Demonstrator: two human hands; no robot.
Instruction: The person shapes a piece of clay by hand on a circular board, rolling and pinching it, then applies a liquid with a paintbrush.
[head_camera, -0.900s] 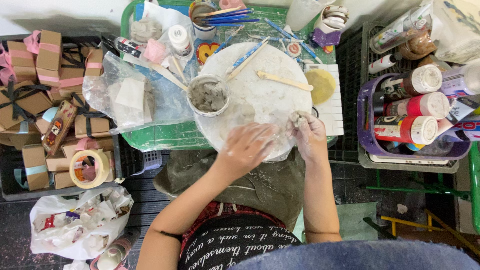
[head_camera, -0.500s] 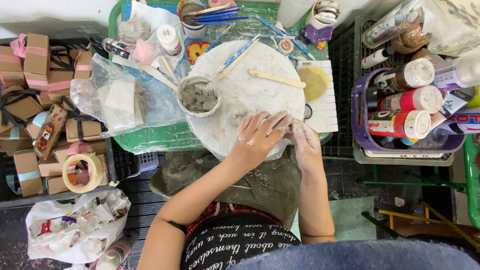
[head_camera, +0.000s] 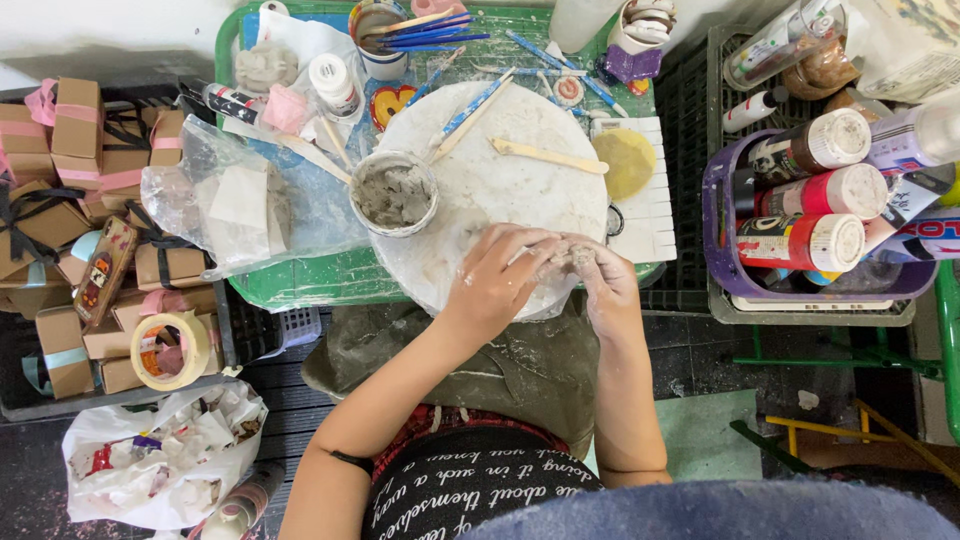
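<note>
Both hands are shifting together at the round board's (head_camera: 500, 170) near edge; I'm pinching a small clay lump (head_camera: 572, 258) between left hand (head_camera: 495, 285) and right hand (head_camera: 605, 285), shaping seemingly underway.

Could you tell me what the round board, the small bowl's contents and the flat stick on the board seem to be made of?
Round board: looks like white stone or plaster, matte, clay-smeared. Small bowl: holds grey lumpy wet clay, seemingly. Flat stick: pale wood, unfinished, judging by its tan colour.
</note>
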